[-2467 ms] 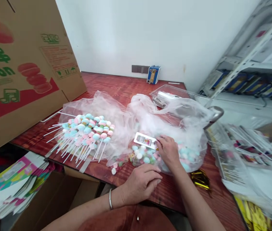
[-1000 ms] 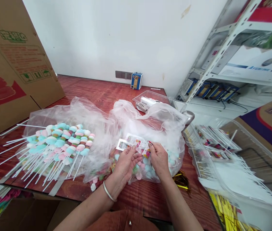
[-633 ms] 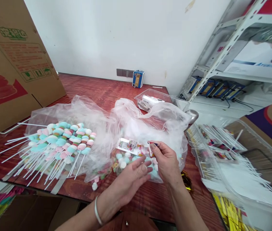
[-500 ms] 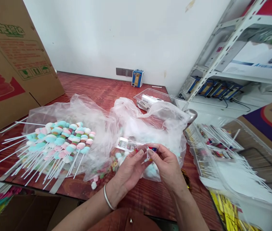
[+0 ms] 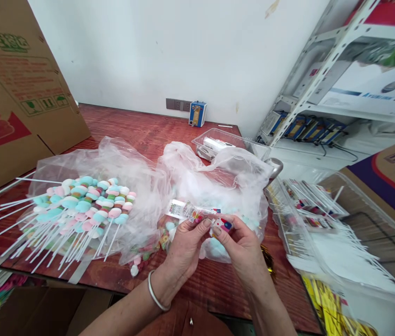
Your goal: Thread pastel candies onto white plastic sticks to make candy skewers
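Both hands meet over the front of the table, pinching a small printed plastic wrapper (image 5: 222, 226) with red, blue and white patches. My left hand (image 5: 188, 245) is closed on its left part, and my right hand (image 5: 242, 245) grips the right end between thumb and fingers. A clear strip with a white printed label (image 5: 176, 209) reaches left from the fingers; whether it is the same wrapper I cannot tell. Just behind lies an open clear plastic bag (image 5: 214, 182) of pale blue and white marshmallows. On the left, marshmallow skewers (image 5: 88, 200) with white sticks are piled on another plastic bag (image 5: 127, 158).
A large cardboard box (image 5: 18, 93) stands at the left. Behind the bags are a clear tray (image 5: 246, 140) and a blue device (image 5: 197, 114). To the right are plastic bins (image 5: 340, 266) with white sticks and printed packets, gold twist ties (image 5: 330, 303) and a metal shelf (image 5: 298, 102).
My hands have turned the wrapper, so more of its printed right end shows. The view has shifted slightly; the skewers and bags lie as before.
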Available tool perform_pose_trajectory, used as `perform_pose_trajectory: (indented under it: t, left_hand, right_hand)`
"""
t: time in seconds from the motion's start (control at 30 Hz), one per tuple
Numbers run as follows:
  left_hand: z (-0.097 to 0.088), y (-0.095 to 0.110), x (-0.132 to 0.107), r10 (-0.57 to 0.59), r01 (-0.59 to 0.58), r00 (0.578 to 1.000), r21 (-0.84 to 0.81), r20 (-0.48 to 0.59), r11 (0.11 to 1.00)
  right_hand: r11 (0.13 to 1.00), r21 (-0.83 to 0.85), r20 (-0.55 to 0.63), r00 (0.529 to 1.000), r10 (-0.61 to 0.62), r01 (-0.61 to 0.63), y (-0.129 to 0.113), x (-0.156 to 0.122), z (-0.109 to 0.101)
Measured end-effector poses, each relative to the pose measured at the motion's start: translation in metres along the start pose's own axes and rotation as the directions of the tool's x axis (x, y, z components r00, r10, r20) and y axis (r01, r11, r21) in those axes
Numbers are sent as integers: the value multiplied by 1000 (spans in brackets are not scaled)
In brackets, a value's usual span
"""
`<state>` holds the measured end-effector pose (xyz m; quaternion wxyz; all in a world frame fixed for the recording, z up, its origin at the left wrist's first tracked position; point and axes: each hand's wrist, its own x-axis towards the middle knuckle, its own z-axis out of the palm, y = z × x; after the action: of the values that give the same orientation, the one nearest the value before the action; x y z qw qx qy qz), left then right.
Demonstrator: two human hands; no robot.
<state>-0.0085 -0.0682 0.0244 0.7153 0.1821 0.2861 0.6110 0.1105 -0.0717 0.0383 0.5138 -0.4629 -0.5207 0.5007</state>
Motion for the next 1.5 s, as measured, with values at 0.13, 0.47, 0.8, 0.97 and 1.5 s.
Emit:
perform_pose_trajectory:
  t: [0.13, 0.47, 0.8, 0.97, 1.5]
  left_hand:
    - [1, 3, 1, 46, -45, 999, 61, -24, 997]
    - [-6, -4, 12, 104, -85, 983, 131, -148, 988]
    - [-19, -7, 23, -217, 173, 969, -302, -120, 937]
    - [-25, -10, 28, -258, 191, 961, -430, -103, 882]
    - [-21, -5, 6, -91, 91, 996, 1, 14, 996]
  right_hand:
    - [997, -78, -62, 998, -22, 17, 5, -4, -2]
    - [895, -430, -31, 989, -143, 116, -5, -2, -8]
    - [902, -423, -138, 979, -151, 79, 0, -7, -10]
    - [757, -550, -102, 872, -480, 352, -8, -24, -7]
    - [731, -590, -37, 893, -449, 343, 7, -27, 8]
